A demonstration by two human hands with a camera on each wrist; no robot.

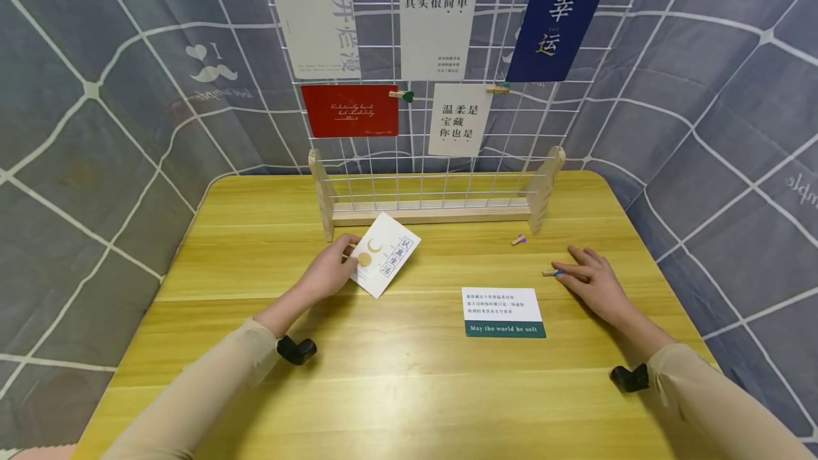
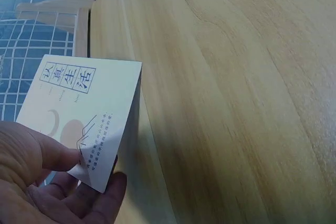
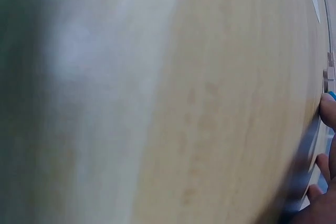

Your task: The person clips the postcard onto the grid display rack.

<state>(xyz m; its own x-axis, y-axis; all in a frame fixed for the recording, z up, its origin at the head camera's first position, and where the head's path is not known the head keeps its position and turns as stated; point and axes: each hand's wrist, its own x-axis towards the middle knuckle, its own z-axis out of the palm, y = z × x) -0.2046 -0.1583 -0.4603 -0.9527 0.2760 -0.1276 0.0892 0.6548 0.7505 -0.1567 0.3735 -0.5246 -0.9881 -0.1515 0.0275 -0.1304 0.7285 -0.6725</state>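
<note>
My left hand (image 1: 327, 270) pinches a white card (image 1: 390, 247) with a gold moon and blue characters, the thumb on its face and fingers behind. The card is tilted above the table, in front of the wire grid rack (image 1: 431, 213). At the right of the table, my right hand (image 1: 594, 284) pinches a small wooden clothespin (image 1: 548, 273) by its blue end, between thumb and forefinger. Only the edge of that hand shows in the right wrist view, with the blue bit at the thumb tip (image 3: 327, 109).
A green-and-white card (image 1: 501, 312) lies between the hands. Beyond it rests a clothespin with a purple end (image 1: 519, 239). On the grid, clothespins hold several cards, among them a red card (image 1: 350, 111) and a dark blue card (image 1: 556, 20). Grey patterned cloth (image 1: 140, 84) surrounds the table.
</note>
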